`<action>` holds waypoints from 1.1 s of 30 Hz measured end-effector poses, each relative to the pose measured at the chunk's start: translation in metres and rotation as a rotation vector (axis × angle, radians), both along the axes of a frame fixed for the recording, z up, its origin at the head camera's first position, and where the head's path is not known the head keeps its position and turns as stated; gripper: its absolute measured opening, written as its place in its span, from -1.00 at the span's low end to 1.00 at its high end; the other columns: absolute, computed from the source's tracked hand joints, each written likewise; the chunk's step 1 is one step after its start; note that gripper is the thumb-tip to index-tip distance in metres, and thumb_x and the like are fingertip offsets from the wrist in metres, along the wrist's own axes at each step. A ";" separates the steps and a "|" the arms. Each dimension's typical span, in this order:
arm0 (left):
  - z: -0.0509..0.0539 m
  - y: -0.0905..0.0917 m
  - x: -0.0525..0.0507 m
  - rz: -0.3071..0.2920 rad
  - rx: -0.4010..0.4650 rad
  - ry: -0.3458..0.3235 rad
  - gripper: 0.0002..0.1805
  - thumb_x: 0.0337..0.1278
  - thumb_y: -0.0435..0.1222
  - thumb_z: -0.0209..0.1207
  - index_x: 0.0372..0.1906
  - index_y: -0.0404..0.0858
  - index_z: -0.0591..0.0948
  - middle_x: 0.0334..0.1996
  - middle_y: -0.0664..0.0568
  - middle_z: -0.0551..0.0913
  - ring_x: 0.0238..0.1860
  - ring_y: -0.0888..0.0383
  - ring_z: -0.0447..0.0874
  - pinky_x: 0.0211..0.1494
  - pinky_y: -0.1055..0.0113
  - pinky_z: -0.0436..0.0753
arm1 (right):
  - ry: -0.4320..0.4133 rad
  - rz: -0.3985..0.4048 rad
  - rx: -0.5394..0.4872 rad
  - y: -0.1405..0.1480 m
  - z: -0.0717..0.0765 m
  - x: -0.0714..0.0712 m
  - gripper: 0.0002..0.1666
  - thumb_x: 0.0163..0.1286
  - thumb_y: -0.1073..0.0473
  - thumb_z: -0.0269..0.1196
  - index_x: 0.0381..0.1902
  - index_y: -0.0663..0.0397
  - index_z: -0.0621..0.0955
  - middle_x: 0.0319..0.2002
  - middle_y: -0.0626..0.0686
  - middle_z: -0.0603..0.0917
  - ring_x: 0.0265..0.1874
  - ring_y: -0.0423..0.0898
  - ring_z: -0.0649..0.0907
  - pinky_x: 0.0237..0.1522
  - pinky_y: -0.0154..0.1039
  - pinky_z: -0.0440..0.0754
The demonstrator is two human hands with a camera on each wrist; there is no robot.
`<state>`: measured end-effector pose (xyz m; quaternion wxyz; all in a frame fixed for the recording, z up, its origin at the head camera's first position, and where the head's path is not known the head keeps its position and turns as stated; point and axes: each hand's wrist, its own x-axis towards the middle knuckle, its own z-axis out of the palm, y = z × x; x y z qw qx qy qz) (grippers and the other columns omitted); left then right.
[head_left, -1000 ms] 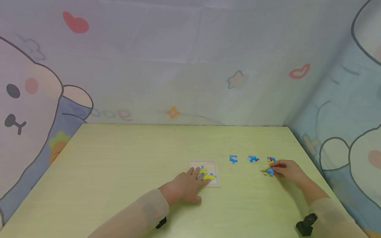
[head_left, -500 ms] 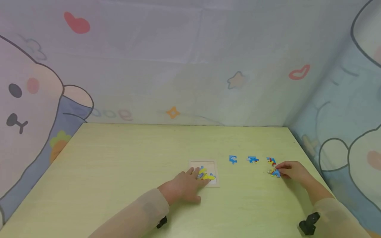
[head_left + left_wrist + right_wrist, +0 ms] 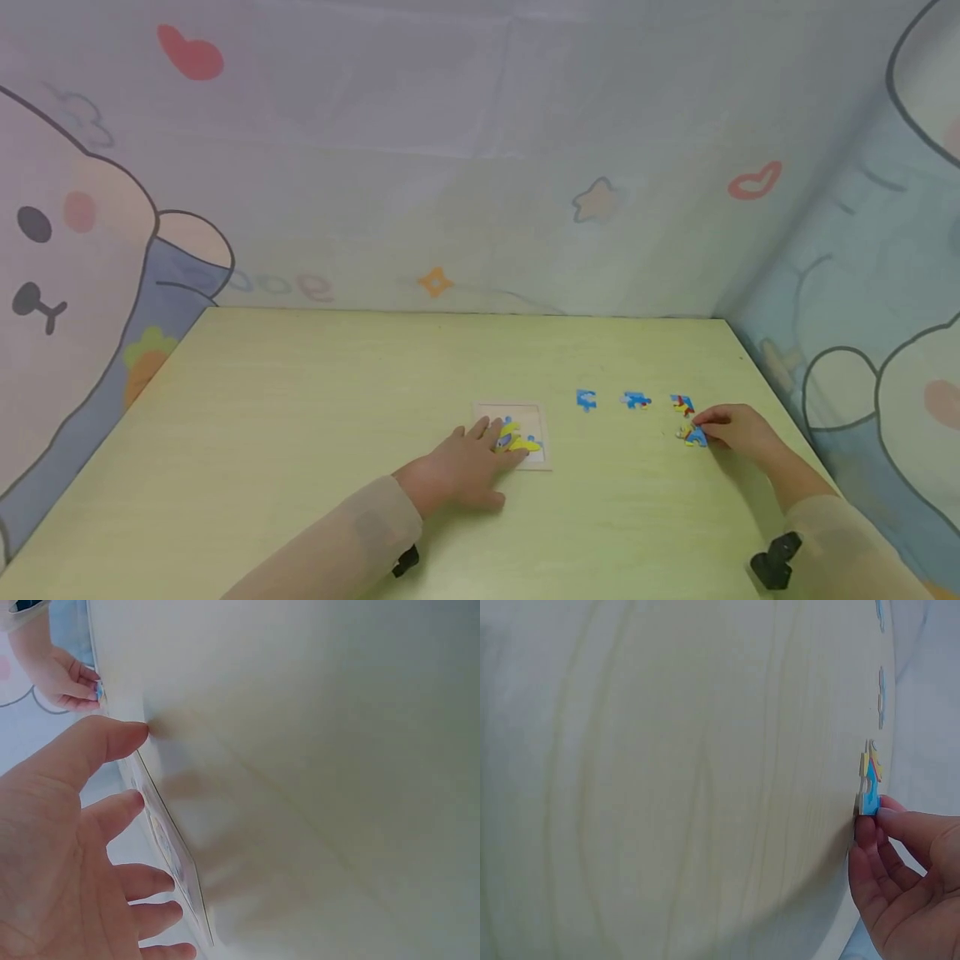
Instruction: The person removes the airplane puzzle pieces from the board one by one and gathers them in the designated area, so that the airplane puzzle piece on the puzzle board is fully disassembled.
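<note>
My left hand (image 3: 467, 468) lies with spread fingers over the left part of a pale square frame (image 3: 546, 450), its fingertips beside yellow and blue pieces (image 3: 522, 443) inside. In the left wrist view the left hand (image 3: 67, 855) has its fingers apart beside the frame's edge. The right hand (image 3: 738, 432) pinches a blue and yellow puzzle piece (image 3: 696, 436) between thumb and fingers, just below a blue, red and yellow piece (image 3: 682, 405). From the right wrist, the right hand (image 3: 911, 877) shows its thumb on the held piece (image 3: 869, 802). Fingers partly cover the frame's contents.
Left of the right hand, a blue piece (image 3: 587, 400) and a blue piece with red (image 3: 636, 401) lie in a row on the pale wooden table (image 3: 300, 400). A printed cloth (image 3: 375, 167) hangs behind the table, and another stretch stands at the right side.
The right hand has shifted slightly right with the pinched piece over the last second, mostly in its first half. The left hand has stayed at the frame.
</note>
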<state>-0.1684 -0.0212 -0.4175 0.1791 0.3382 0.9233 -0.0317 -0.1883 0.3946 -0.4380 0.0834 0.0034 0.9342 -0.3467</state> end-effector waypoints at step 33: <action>-0.001 -0.003 0.016 0.019 0.048 0.064 -0.26 0.08 0.17 0.10 0.39 0.15 0.23 0.41 -0.22 0.06 0.37 -0.16 0.08 0.23 -0.11 0.25 | -0.037 0.053 -0.328 -0.105 0.004 -0.014 -0.67 0.38 0.29 0.10 0.02 0.41 0.55 -0.17 0.21 0.64 -0.25 -0.04 0.61 -0.22 -0.23 0.58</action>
